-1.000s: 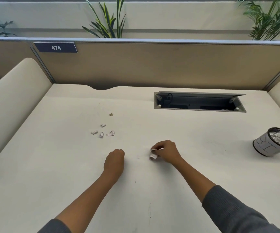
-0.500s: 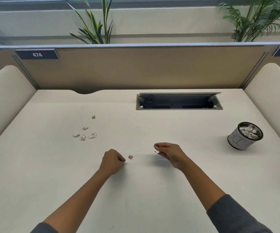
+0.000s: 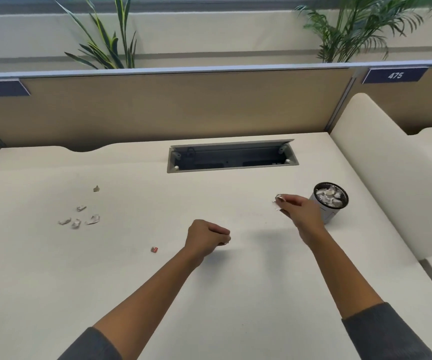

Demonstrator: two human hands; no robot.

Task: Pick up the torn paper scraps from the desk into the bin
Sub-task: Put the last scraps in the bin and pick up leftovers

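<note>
You can read two numbers here, both in pale digits on dark blue plates fixed along the top rail of the tan partition behind the desk. The plate at the far left point(image 3: 0, 88) reads "474". The plate at the right point(image 3: 394, 75), above the neighbouring seat, reads "475". The small bin point(image 3: 327, 211) may carry a mark on its white side, but your hand hides most of it.

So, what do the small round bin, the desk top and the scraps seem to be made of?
Small round bin: a dark mesh-like rim suggests metal, with a white, probably paper, wrap. Cream desk top: smooth, matte, likely laminate. Pale scraps: crumpled thin paper; the right hand pinches one scrap.
</note>
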